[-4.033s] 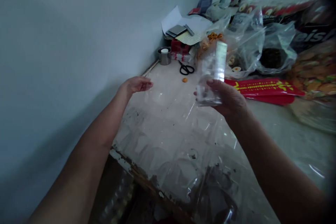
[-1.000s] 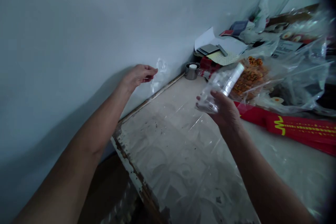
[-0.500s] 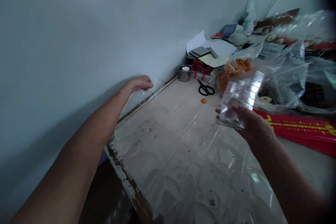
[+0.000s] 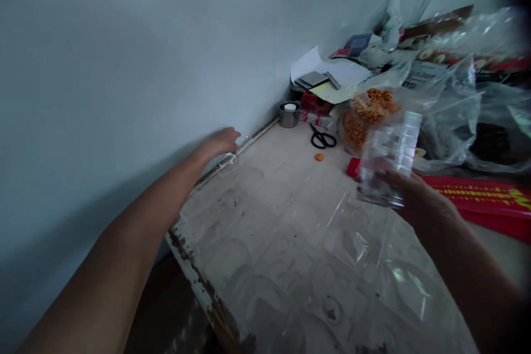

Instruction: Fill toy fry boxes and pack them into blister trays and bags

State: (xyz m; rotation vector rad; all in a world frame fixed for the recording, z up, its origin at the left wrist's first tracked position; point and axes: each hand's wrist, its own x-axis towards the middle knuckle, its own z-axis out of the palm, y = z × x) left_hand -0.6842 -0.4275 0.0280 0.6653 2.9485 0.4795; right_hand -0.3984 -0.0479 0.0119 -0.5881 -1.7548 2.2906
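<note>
In the head view, my left hand [image 4: 226,141] is close to the wall at the table's back edge. Its fingers are pinched on the rim of a clear plastic tray [image 4: 230,164], hard to see against the pale tabletop. On the right, my right hand [image 4: 400,191] grips a stack of clear plastic trays [image 4: 385,155], raised above the table and tilted. Clear plastic with round hollows [image 4: 265,293] covers much of the table [image 4: 286,149] in front of me; where one piece ends and another begins is unclear.
Black-handled scissors [image 4: 323,138], a small orange piece [image 4: 318,157] and a metal cup [image 4: 289,115] are at the back. Bags of orange food [image 4: 360,121], papers [image 4: 344,73] and red packaging [image 4: 489,199] crowd the right. The wall [image 4: 145,66] borders the left.
My left hand has come down slightly, and the plastic at its fingers is lower, by the table's edge. My right hand has shifted a little right with its stack.
</note>
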